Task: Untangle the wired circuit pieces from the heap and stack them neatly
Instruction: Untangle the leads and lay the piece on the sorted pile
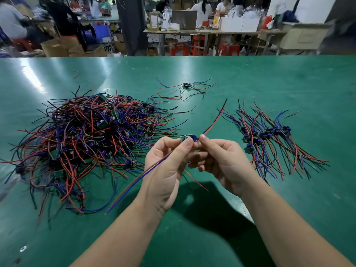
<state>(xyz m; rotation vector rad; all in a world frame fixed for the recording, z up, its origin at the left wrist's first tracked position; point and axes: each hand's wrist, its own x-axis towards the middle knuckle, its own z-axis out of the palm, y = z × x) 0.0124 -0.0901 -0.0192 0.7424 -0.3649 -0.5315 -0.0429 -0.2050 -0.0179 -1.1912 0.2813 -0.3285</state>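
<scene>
Left of my left hand [165,170] lies the tangled heap of red, blue and black wired circuit pieces [86,135] on the green tabletop [289,83]. That hand's fingers [185,149] pinch a small green circuit board with a blue part [187,137], raised above the tabletop. My right hand [223,162] pinches its red and black wire pair [215,120] just beside the board. Right of both hands lies the neat row of sorted wired pieces [269,135].

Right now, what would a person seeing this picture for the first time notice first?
The big tangled heap of red, blue and black wires fills the left of the green table. In the centre, the left hand and right hand together hold one circuit piece; a neater stack lies at right.
</scene>
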